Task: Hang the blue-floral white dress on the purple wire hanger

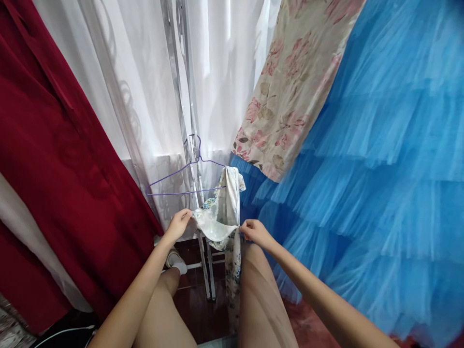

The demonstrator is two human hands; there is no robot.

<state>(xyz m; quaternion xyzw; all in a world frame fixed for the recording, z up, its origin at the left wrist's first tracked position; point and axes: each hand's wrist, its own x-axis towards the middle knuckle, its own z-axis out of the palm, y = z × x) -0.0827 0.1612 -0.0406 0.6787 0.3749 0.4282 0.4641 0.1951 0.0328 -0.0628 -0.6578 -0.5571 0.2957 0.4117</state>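
Note:
A white garment with a blue floral print (217,229) hangs by one side from a purple wire hanger (168,194). The hanger's left half is bare, and its hook is up against a white metal stand (185,104). My left hand (178,224) pinches the garment's left edge. On the other side, my right hand (256,232) pinches the right edge near the light strip running down it. Between my hands the fabric is stretched and sags, with its pale inner side showing. The lower part of the garment falls between my knees.
Dark red fabric (72,159) hangs at the left, with white curtains (224,72) behind. To the right hang a pink-flowered cloth (286,96) and a large blue tulle skirt (380,169). A white cable (63,332) lies at the bottom left. My legs frame the stand's base.

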